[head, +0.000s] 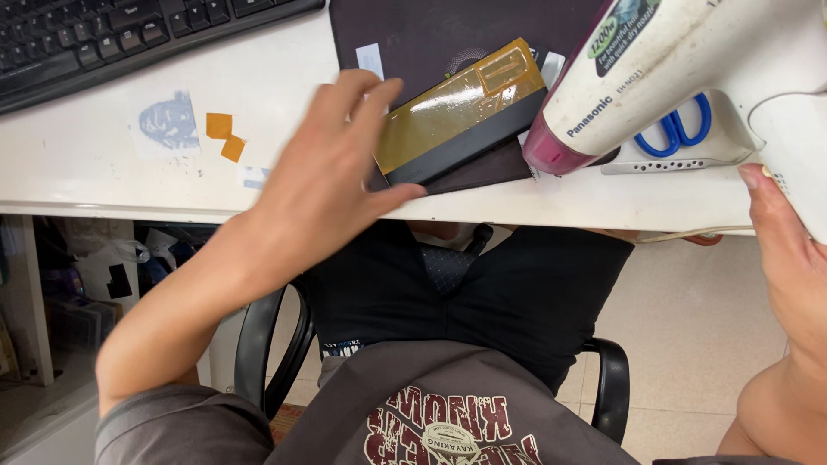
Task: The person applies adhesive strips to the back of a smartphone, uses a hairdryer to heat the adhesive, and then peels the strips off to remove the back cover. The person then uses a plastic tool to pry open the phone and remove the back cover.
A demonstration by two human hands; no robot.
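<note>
My left hand point(332, 172) lies flat on the white desk, fingers spread, its fingertips touching the left end of a flat rectangular device point(461, 108) covered in yellow-amber film with a dark grey edge. The device rests on a dark mat point(431, 34). My right hand point(788, 250) grips the handle of a white hair dryer point(655, 60). Its magenta-ringed nozzle points down at the right end of the device, close above it.
A black keyboard point(103, 34) sits at the far left. Orange tape scraps point(224, 136) and a bluish sticker patch point(168, 120) mark the white desk point(112, 181). Blue-handled scissors point(676, 129) lie in a white tray behind the dryer. A black chair arm point(612, 387) is below.
</note>
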